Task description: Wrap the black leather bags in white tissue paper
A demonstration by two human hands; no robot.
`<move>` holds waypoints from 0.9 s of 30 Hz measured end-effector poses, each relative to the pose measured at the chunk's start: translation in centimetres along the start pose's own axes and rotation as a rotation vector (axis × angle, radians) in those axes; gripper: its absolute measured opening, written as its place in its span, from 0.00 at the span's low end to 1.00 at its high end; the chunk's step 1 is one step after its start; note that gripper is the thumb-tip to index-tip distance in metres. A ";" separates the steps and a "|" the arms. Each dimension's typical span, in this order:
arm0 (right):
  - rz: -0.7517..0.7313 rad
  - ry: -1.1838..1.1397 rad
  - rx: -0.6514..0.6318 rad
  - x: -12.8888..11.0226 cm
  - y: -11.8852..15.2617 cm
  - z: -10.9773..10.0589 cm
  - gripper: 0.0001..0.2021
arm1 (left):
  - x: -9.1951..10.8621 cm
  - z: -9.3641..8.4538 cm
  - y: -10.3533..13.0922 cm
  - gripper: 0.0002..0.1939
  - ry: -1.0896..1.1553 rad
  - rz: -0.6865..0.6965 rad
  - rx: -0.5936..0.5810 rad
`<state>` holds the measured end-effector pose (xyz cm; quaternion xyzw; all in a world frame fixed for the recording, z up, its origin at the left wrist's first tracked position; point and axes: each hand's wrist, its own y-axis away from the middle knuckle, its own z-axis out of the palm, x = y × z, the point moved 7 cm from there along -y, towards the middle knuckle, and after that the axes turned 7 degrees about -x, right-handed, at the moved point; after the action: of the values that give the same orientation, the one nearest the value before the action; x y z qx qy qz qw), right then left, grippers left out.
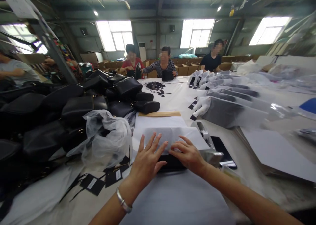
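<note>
My left hand (150, 161) lies with spread fingers over a white paper sheet (177, 133), its thumb close to a black bag (171, 162). On the right side, my right hand (189, 154) has thumb and forefinger drawn together at the sheet's lower edge, just over the bag. The bag rests on more white paper (182, 198) and is partly hidden by my hands and the sheet. Beyond them a stack of white sheets with a brown strip (159, 114) lies flat.
Piled black bags (84, 106) fill the left, beside crumpled clear plastic (106, 136) and black tags (92, 184). Wrapped bags (222, 110) line the right, near a tape dispenser (213, 156), a phone (223, 151) and grey-white boards (278, 152). Several people sit across the table.
</note>
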<state>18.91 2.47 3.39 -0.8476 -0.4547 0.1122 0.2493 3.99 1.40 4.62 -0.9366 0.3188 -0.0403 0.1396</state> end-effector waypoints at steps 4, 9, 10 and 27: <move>-0.036 -0.063 0.024 0.1 1.6 1.3 0.14 | 0.3 3.0 -0.1 0.35 0.086 0.039 -0.103; 0.032 -0.163 -0.005 -1.1 3.2 0.7 0.13 | 0.9 4.8 0.9 0.33 0.068 0.042 -0.124; 0.077 -0.209 -0.022 -1.4 3.7 0.3 0.12 | 1.0 4.9 1.3 0.32 0.056 0.041 -0.124; 0.385 -0.622 -0.455 -6.9 11.1 0.4 0.05 | 1.4 5.1 2.3 0.29 0.155 0.011 -0.153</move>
<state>22.81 -8.20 -3.04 -0.8762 -0.3550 0.3035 -0.1185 4.60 0.00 -0.95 -0.9368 0.3360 -0.0873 0.0429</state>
